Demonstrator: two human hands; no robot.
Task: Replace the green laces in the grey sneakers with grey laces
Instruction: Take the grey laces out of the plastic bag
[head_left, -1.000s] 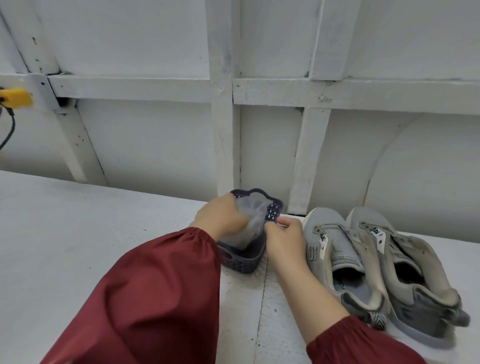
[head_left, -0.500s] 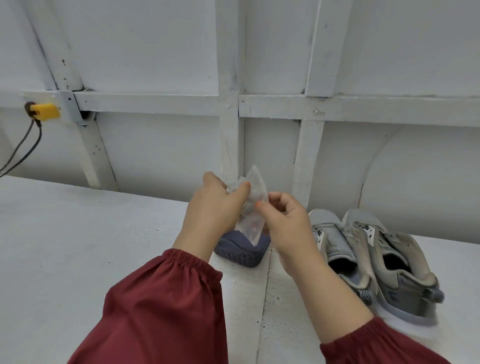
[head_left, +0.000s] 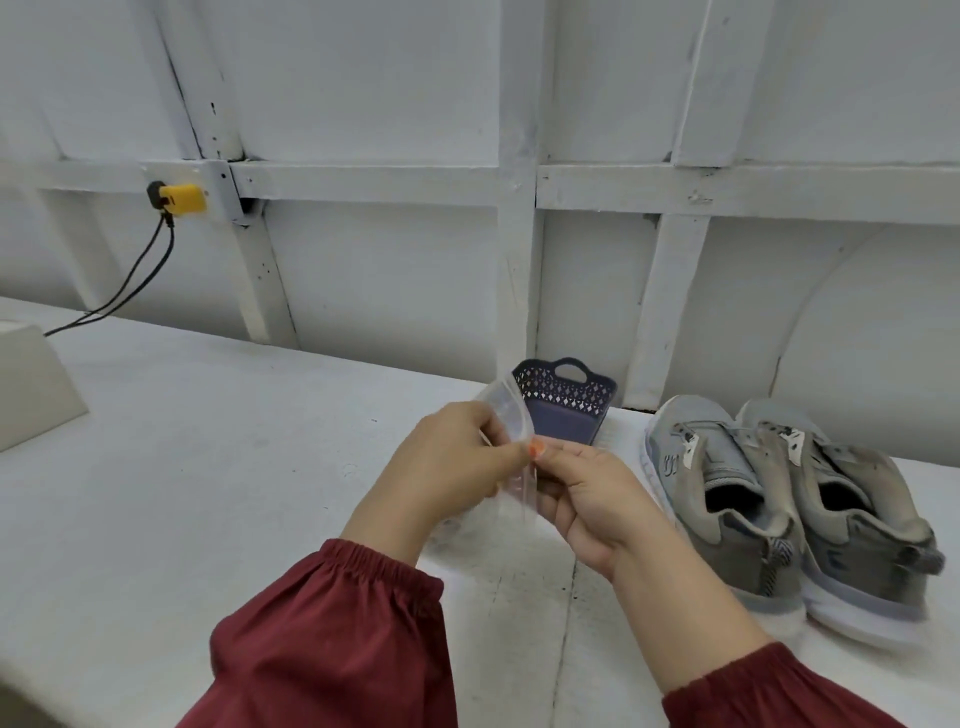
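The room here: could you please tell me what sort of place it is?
Probably a plain workshop or utility room: a white-painted worktable, a bare wall with exposed framing, a yellow plug on it.

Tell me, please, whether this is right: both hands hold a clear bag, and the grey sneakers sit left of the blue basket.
No: the head view shows the grey sneakers right of the blue basket. The left hand and right hand do hold the clear bag.

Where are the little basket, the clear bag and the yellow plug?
basket (head_left: 566, 396): head view, perforated back wall.
clear bag (head_left: 506, 413): head view, top corner.
yellow plug (head_left: 183, 198): head view, yellow body.
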